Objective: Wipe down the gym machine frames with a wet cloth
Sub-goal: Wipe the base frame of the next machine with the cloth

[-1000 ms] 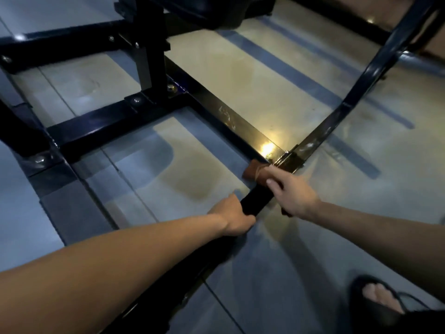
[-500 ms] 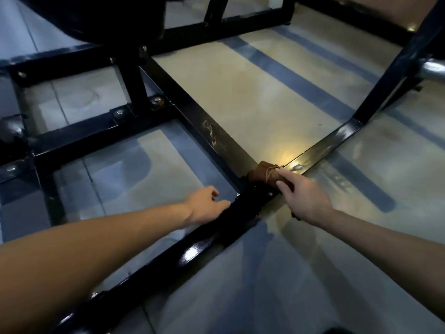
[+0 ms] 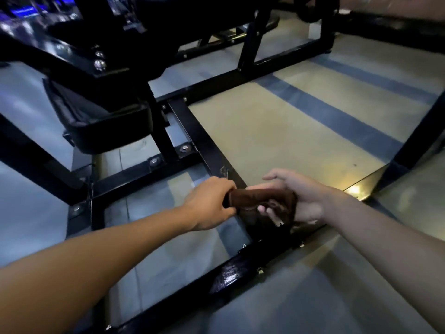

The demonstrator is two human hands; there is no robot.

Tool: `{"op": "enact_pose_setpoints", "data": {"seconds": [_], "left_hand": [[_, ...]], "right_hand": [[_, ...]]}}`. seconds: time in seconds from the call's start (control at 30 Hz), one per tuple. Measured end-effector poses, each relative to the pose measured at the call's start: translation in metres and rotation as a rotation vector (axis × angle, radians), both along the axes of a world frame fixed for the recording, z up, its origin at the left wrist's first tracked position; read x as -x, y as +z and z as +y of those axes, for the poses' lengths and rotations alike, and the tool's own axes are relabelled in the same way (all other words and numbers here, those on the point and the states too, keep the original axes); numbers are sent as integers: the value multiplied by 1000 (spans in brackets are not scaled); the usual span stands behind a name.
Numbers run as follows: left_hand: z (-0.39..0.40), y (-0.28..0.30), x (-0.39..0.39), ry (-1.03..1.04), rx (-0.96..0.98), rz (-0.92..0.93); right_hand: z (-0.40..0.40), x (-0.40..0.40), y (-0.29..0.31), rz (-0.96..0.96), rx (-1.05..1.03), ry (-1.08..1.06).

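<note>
A dark brown cloth (image 3: 260,196) is held between both hands, just above the black steel base frame (image 3: 204,138) of the gym machine. My left hand (image 3: 209,203) grips the cloth's left end with curled fingers. My right hand (image 3: 298,196) holds the right part, its fingers curled under the cloth and its thumb lifted. The cloth hangs over the junction where the long floor bar (image 3: 231,271) meets the cross bar. That floor bar glistens wet near its middle.
A black padded seat (image 3: 96,121) on an upright post stands at the left. More black frame bars (image 3: 240,78) cross the far floor, and a slanted post (image 3: 423,131) rises at the right. The floor is pale with grey-blue stripes (image 3: 337,119).
My left hand has left the floor bar and taken hold of the cloth's left end. My right hand has lifted the cloth off the bar. The view has tilted up toward the seat.
</note>
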State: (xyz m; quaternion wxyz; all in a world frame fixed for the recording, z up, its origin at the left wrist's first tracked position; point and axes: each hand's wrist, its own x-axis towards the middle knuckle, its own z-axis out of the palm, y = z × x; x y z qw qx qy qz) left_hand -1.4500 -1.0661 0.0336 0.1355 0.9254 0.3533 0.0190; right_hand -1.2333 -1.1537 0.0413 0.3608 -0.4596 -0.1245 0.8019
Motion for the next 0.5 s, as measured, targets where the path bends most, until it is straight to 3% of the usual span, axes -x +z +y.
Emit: {"op": "enact_pose_setpoints", "data": {"seconds": [0.1,0.17,0.37,0.5], "left_hand": [[2,15,-6,127,67,104],[4,18,-10,196,137,95],[10,10,-28,322,180,-13],[30,-1,-31,398,411,-252]], "right_hand": [[-1,-4,5,209,27,-299],[5,10,10,251,41,-507],[58,50,14,-294,-119,-642],[80,58,29,-544,-245,-608]]}}
